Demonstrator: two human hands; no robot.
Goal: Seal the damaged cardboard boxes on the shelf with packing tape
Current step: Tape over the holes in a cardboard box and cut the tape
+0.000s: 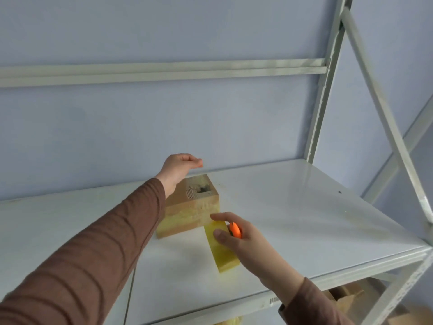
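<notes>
On the white metal shelf (293, 207) sits a torn cardboard box (191, 205). Above its far edge the left hand (179, 168) hovers with fingers loosely curled; just beside its near corner the right hand (234, 233) pinches yellowish packing tape (222, 252) and an orange cutter (235, 229).

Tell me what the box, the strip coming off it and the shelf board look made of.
Box: brown cardboard, matte, with a torn patch on top. Strip: translucent yellowish tape, probably plastic film, slightly glossy, pinched in the right hand. Shelf board: looks like white-painted metal, smooth with a soft sheen; could be laminate.
</notes>
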